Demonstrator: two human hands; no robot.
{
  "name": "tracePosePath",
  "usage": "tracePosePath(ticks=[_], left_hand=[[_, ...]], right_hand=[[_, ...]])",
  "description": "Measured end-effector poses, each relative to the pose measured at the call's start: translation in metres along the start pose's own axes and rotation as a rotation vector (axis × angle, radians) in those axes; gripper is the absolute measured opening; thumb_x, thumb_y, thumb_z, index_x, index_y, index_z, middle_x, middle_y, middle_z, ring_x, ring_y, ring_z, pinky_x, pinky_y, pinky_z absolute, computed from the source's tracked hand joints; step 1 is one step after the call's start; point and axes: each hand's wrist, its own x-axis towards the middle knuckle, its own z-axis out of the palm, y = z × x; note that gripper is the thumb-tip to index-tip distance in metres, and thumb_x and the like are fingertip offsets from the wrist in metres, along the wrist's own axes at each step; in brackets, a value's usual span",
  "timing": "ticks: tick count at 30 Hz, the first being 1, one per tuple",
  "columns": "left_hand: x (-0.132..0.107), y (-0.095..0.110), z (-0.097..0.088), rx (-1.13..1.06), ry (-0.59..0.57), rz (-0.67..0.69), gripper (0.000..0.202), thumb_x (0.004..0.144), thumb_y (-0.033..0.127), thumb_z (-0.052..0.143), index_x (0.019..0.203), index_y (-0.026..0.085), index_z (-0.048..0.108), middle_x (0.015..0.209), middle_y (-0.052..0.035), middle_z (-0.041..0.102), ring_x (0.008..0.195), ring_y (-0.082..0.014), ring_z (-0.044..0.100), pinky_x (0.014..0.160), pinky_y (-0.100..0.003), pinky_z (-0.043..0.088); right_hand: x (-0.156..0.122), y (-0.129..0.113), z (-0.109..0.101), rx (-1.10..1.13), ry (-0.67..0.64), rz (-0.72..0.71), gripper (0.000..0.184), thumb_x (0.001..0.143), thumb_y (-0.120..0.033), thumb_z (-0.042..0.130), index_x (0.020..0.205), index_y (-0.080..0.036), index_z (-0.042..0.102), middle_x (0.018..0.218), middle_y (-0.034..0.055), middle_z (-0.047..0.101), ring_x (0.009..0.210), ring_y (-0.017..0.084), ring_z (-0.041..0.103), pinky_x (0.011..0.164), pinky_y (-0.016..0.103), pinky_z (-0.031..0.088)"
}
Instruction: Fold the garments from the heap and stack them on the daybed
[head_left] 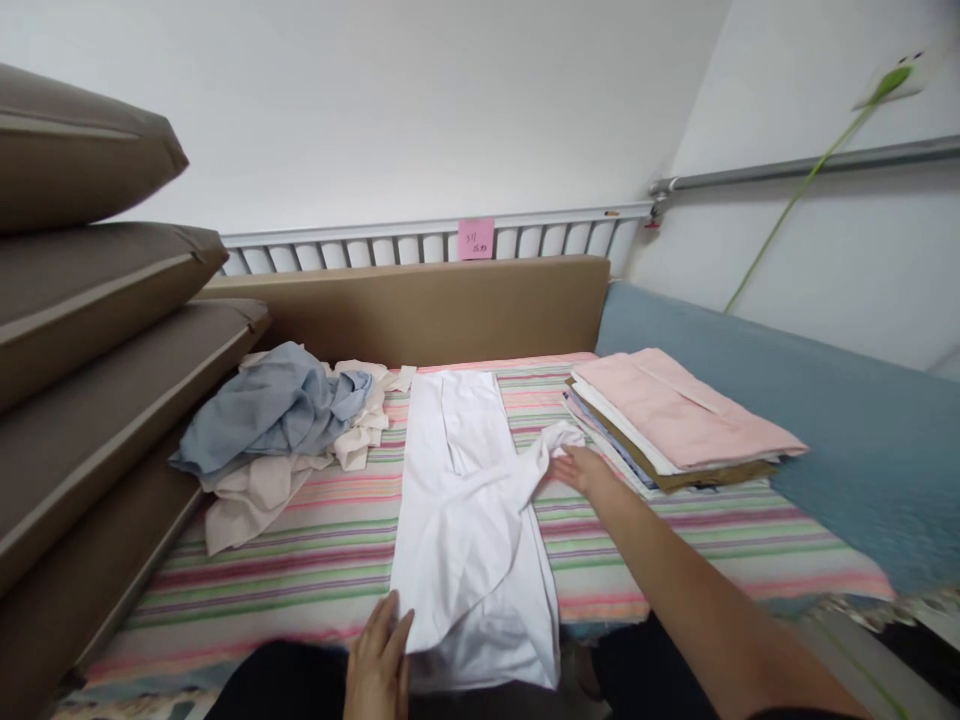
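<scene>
Leftmost, brown cushions are stacked in a slanting pile against the edge of the bed, whose striped sheet in pink, green and white is spread across the middle of the view. Just beside the cushions, a crumpled heap of clothes is seen on the sheet, with a pale blue piece lying on top of cream ones. Nearer the lower edge, the left hand is laid flat, fingers extended and together, on the near left corner of a white garment; nothing is clasped by it, the cloth only being pressed down. The white garment is stretched lengthwise along the centre of the bed, from the lower edge towards a tan headboard, and a loose sleeve is drawn out from it to the right. That sleeve's end is held by the right hand, whose fingers are closed on the fabric, the arm being reached across from the lower right. Just beside that hand, a stack of folded clothes is set on the sheet, topped by a pink piece. Farther right, a blue blanket is spread along the wall, and above it a grey pipe is run.
</scene>
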Motion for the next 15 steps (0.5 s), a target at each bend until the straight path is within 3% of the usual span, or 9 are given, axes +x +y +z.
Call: tracePosePath(ticks=[3, 7, 9, 11, 13, 15], left_hand=[[-0.002, 0.012, -0.014, -0.066, 0.008, -0.043, 0.026, 0.078, 0.023, 0.052, 0.098, 0.028, 0.068, 0.116, -0.0075, 0.063, 0.104, -0.0256, 0.06, 0.081, -0.039, 0.053], [-0.007, 0.025, -0.038, -0.356, 0.005, -0.344, 0.023, 0.079, 0.037, 0.052, 0.085, 0.022, 0.069, 0.104, -0.0085, 0.067, 0.099, -0.024, 0.061, 0.088, -0.039, 0.049], [-0.007, 0.028, -0.046, -0.529, -0.01, -0.553, 0.031, 0.076, 0.043, 0.054, 0.088, 0.019, 0.067, 0.097, -0.0093, 0.068, 0.092, -0.0242, 0.062, 0.085, -0.039, 0.049], [-0.004, 0.03, -0.047, -0.666, -0.047, -0.705, 0.039, 0.073, 0.047, 0.056, 0.093, 0.015, 0.065, 0.093, -0.0099, 0.068, 0.087, -0.024, 0.063, 0.081, -0.038, 0.049], [0.002, 0.032, -0.043, -0.735, -0.08, -0.779, 0.046, 0.069, 0.049, 0.058, 0.095, 0.012, 0.062, 0.093, -0.0109, 0.068, 0.087, -0.0244, 0.062, 0.082, -0.037, 0.047], [0.008, 0.032, -0.038, -0.728, -0.106, -0.812, 0.047, 0.066, 0.052, 0.06, 0.089, 0.011, 0.063, 0.086, -0.0104, 0.068, 0.083, -0.0245, 0.061, 0.08, -0.036, 0.046]], right_hand=[[-0.005, 0.039, -0.024, -0.1, 0.078, -0.014, 0.015, 0.062, -0.015, 0.061, 0.068, -0.022, 0.049, 0.059, -0.003, 0.051, 0.054, 0.014, 0.055, 0.059, 0.035, 0.051], [-0.03, 0.07, -0.024, -0.205, 0.077, -0.144, 0.025, 0.06, -0.019, 0.063, 0.084, -0.022, 0.059, 0.082, 0.0026, 0.062, 0.083, 0.019, 0.059, 0.082, 0.041, 0.047], [-0.048, 0.078, -0.015, -0.392, -0.051, -0.33, 0.03, 0.063, -0.018, 0.06, 0.092, -0.023, 0.063, 0.098, 0.0048, 0.063, 0.098, 0.02, 0.056, 0.094, 0.04, 0.041], [-0.066, 0.083, -0.004, -0.743, -0.297, -0.602, 0.035, 0.069, -0.012, 0.051, 0.099, -0.022, 0.065, 0.11, 0.0065, 0.061, 0.108, 0.02, 0.051, 0.1, 0.039, 0.034], [-0.081, 0.086, 0.005, -1.114, -0.54, -0.842, 0.044, 0.071, -0.004, 0.042, 0.104, -0.022, 0.064, 0.121, 0.0078, 0.057, 0.118, 0.02, 0.045, 0.103, 0.04, 0.03], [-0.09, 0.088, 0.011, -1.358, -0.656, -0.951, 0.049, 0.07, 0.001, 0.038, 0.105, -0.022, 0.064, 0.13, 0.0087, 0.051, 0.126, 0.022, 0.038, 0.104, 0.044, 0.026]])
